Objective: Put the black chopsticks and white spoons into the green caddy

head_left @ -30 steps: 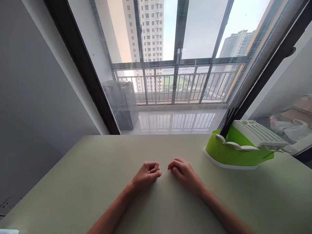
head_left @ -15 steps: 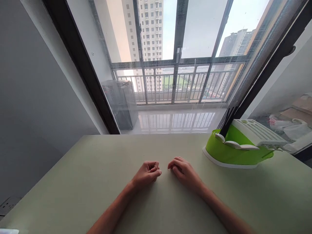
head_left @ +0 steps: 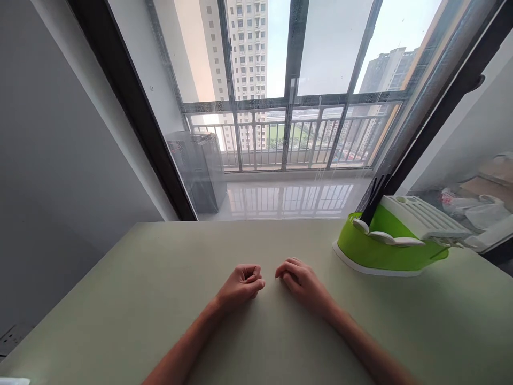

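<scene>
Both of my hands rest on the pale green tabletop (head_left: 160, 278), a small gap between them. My left hand (head_left: 240, 283) lies on its side in a loose fist, the thumb against the curled fingers; no object shows in it. To its right, my right hand (head_left: 302, 280) is palm down with its fingers curled under and closed. Nothing sticks out from it, though its palm is hidden. The nearest object to my right hand is a bright green holder (head_left: 372, 254) with a white base and a white slotted top, standing apart from it.
Thin black sticks (head_left: 374, 200) stand in the holder. Behind the table's far edge is a glass window (head_left: 280, 198) in a dark frame, with a grey appliance (head_left: 204, 174) beyond it. A white object (head_left: 14, 381) is cut off at the lower left; a wall socket (head_left: 14, 337) is nearby.
</scene>
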The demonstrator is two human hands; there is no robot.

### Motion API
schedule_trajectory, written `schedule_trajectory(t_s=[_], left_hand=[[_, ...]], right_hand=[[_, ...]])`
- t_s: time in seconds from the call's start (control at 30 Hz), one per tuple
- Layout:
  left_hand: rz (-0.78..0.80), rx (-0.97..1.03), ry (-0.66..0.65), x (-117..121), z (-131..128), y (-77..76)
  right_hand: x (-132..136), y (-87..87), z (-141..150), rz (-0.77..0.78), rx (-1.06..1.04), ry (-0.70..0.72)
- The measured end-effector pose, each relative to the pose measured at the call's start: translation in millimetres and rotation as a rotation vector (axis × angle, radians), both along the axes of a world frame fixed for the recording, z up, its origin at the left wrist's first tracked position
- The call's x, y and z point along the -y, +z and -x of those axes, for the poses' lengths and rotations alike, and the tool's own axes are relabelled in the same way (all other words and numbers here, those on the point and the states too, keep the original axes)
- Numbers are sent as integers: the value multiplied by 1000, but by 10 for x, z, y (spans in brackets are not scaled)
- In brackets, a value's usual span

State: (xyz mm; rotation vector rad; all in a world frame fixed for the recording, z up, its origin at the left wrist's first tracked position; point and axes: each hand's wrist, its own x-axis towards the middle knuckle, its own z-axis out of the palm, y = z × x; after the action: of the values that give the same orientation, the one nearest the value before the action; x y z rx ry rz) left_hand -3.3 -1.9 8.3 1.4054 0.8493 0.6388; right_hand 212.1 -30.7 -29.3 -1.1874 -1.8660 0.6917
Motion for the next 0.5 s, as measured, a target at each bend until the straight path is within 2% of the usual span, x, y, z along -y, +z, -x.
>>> schedule_trajectory(t_s=[0.5], left_hand=[[9,18,-16,0,-2,0]], right_hand=[[1,9,6,-4,-1,-5]])
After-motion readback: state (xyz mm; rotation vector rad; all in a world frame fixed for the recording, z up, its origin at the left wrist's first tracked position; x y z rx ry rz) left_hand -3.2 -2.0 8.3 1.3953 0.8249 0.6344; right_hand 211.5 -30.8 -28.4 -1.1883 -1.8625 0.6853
